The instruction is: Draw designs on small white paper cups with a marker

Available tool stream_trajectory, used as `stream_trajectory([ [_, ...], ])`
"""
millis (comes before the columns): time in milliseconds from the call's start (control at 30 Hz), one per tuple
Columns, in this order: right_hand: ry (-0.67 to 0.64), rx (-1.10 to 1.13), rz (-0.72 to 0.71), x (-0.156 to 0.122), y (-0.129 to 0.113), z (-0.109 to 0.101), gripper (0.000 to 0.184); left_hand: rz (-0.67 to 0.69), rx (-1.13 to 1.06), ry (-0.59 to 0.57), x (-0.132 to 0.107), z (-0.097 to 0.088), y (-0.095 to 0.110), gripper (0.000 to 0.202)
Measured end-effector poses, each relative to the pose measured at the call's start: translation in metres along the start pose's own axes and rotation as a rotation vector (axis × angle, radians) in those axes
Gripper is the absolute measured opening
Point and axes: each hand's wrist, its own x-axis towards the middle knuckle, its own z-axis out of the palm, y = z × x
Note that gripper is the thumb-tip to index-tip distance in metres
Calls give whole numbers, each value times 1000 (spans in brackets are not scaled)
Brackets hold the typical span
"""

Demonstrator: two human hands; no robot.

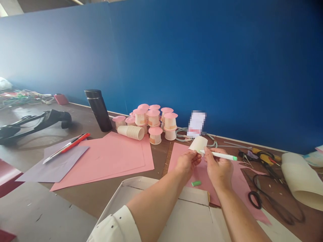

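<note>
My left hand (187, 163) is closed on the lower rim of a plain white paper cup (199, 143), which is held bottom up and a little tilted. In my right hand (220, 169) is a white marker with a green end (223, 155), its tip at the side of the cup. A green marker cap (196, 183) lies on the pink paper (178, 153) under my hands. Behind and to the left stand several upturned cups topped with pink paper discs (155, 132), some stacked. In front of them a nested stack of paper cups (130, 132) lies on its side.
Left are a black flask (99, 111), pink sheets (108, 161), purple paper (73, 161) and a red-handled utility knife (67, 147). Black-handled scissors (254, 200), cables (271, 174) and a large pale cup stack (300, 178) lie at right. A blue partition (202, 60) rises behind.
</note>
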Motion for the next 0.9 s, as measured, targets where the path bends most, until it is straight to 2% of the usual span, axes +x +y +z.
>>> stream_trajectory([
  [233, -29, 53, 4, 0, 0, 1, 38, 11, 7, -32, 3, -4, -3, 9],
  [367, -30, -7, -6, 0, 1, 1, 38, 14, 18, -37, 2, -3, -3, 9],
  [533, 32, -43, -66, -1, 1, 1, 39, 28, 25, -57, 2, -3, -4, 14],
  [667, -47, -22, -49, 0, 1, 1, 37, 24, 17, -48, 4, -4, -5, 15],
  [900, -42, -26, -78, 0, 2, 0, 38, 29, 34, -58, 4, -2, -5, 15],
])
